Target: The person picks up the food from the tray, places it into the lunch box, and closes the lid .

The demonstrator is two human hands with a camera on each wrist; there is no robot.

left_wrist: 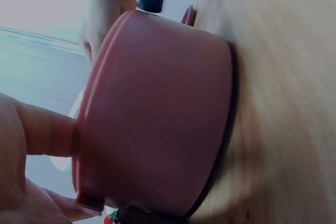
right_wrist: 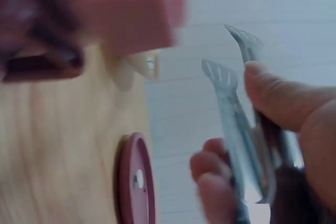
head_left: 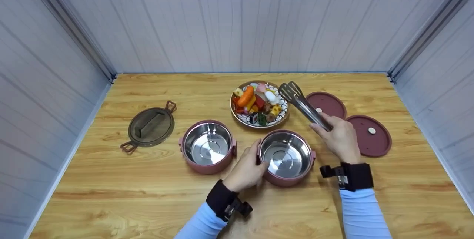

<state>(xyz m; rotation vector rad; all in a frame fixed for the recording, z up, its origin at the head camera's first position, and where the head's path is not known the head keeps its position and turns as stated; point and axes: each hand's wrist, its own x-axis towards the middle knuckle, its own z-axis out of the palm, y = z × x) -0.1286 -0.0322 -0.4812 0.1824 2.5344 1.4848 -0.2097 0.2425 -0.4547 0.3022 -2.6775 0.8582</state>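
Observation:
My left hand point(head_left: 246, 168) holds the near-left side of the right-hand pink steel-lined pot point(head_left: 284, 182), thumb over its rim. The left wrist view shows the pot's outer wall point(left_wrist: 157, 108) close up, fingers point(left_wrist: 50, 129) at the rim. In my right hand point(head_left: 342, 139) is a pair of metal tongs point(head_left: 307, 109). Their slotted heads stand apart and point toward the plate of food point(head_left: 283, 115), overlapping its right edge in the head view. The right wrist view also shows the tongs point(right_wrist: 236, 124) between thumb and fingers. The right-hand pot's inside looks bare.
A second pink steel-lined pot point(head_left: 209, 168) stands to the left. Farther left lies a round brown lid point(head_left: 157, 130) with side clips and a top handle. Two maroon round lids point(head_left: 329, 102) lie on the right. Assorted toy-like food point(head_left: 245, 96) is heaped on the patterned plate. Panelled walls point(head_left: 240, 20) enclose the table.

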